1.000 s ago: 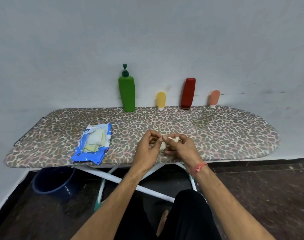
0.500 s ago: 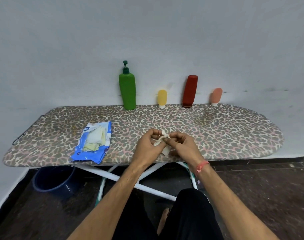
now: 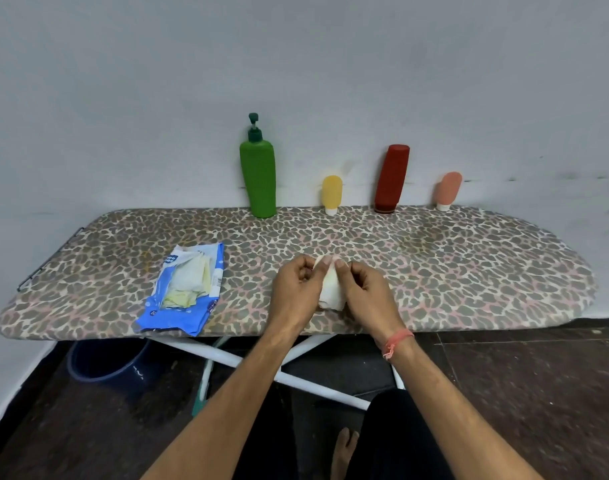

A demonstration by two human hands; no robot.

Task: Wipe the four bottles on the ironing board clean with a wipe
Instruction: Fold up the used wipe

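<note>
Along the wall at the back of the leopard-print ironing board [image 3: 469, 271] stand a tall green pump bottle [image 3: 259, 180], a small yellow bottle [image 3: 331, 194], a red bottle [image 3: 392, 178] and a small peach bottle [image 3: 448, 190]. Over the board's front middle, my left hand [image 3: 296, 292] and my right hand [image 3: 365, 292] pinch a pale folded wipe [image 3: 330, 289] between them by its top edge. Both hands are well in front of the bottles and touch none of them.
A blue wipes packet [image 3: 187, 292] lies open on the board, left of my hands. Under the board are its white crossed legs [image 3: 226, 356] and a dark blue bucket [image 3: 105, 362] at the left. The wall rises directly behind the bottles.
The wipe hung crumpled between my fingers earlier; now more of it shows, hanging down between both hands. My hands have stayed over the same spot on the board.
</note>
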